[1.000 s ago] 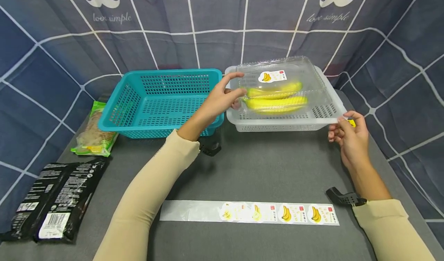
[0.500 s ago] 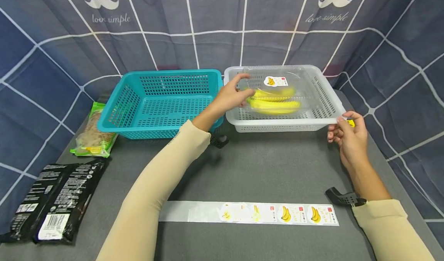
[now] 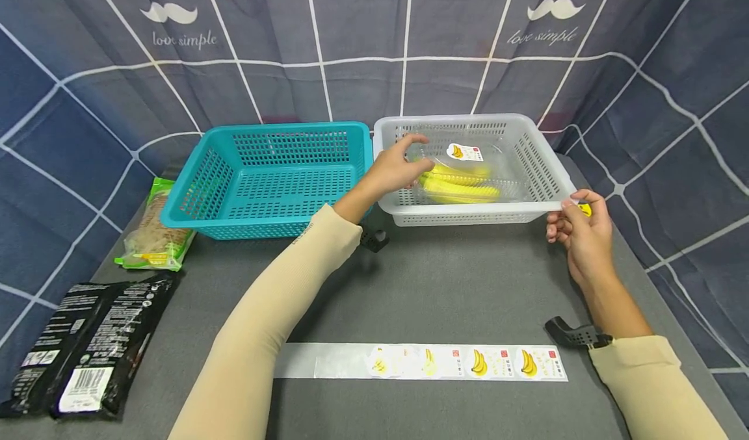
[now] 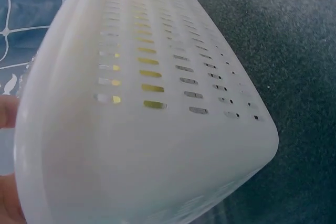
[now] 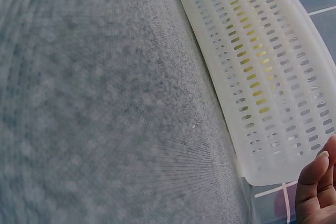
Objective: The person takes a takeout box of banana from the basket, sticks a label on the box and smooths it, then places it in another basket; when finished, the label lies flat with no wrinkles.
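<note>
In the head view, a clear plastic box [image 3: 500, 160] with yellow bananas [image 3: 459, 190] inside and a banana label [image 3: 465, 152] on its lid lies within the white basket [image 3: 482, 219]. My left hand [image 3: 396, 169] reaches over the basket's left side and grips the box's left end between thumb and fingers. At the basket's front right corner, my right hand [image 3: 587, 238] pinches the rim. The right wrist view shows the thumb [image 5: 313, 177] against that corner. Through the basket's slots, yellow shows in both wrist views. Some left fingertips are hidden.
A teal basket [image 3: 287, 229] stands left of the white one. Further left lie a green-edged food bag [image 3: 155, 232] and black packets [image 3: 111, 336]. A strip of banana labels [image 3: 456, 362] lies on the grey table [image 3: 456, 284] in front. Curtains [image 3: 363, 24] hang behind and beside.
The clear box, held tilted above the white basket's rim a second ago, has come down inside it, with my left hand moving slightly right and down. My right hand keeps its place at the corner.
</note>
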Demonstrator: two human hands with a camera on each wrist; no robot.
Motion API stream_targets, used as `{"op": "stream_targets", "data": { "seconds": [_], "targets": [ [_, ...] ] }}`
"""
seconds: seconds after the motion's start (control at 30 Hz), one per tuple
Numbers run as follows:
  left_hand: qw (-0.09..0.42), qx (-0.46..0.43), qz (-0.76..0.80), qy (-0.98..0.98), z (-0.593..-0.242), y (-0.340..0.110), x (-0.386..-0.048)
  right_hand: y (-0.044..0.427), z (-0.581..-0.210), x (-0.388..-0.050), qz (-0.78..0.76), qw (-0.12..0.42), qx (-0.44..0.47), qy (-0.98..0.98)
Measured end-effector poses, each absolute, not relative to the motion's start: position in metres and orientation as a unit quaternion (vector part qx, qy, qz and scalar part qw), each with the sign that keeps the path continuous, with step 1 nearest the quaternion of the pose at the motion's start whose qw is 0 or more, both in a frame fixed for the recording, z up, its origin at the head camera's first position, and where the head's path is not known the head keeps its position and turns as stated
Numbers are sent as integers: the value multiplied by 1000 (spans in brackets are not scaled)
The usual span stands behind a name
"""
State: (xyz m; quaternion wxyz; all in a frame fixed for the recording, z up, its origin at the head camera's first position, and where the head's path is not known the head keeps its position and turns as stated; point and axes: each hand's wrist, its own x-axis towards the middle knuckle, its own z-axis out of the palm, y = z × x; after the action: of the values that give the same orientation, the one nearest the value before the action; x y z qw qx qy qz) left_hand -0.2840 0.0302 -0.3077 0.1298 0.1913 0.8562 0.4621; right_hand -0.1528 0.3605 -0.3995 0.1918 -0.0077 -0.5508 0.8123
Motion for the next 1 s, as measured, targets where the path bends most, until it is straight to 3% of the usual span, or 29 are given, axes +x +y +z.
{"op": "stream_targets", "data": {
  "seconds": [0.33, 0.73, 1.0],
  "targets": [
    [120, 187, 373, 901, -308, 39, -284, 359, -397, -154, 816, 191, -6, -546],
    [45, 205, 143, 967, -326, 57, -271, 359, -402, -153, 811, 189, 0, -554],
    [4, 214, 117, 970, -331, 60, -265, 357, -403, -151, 807, 199, 3, -555]
  ]
}}
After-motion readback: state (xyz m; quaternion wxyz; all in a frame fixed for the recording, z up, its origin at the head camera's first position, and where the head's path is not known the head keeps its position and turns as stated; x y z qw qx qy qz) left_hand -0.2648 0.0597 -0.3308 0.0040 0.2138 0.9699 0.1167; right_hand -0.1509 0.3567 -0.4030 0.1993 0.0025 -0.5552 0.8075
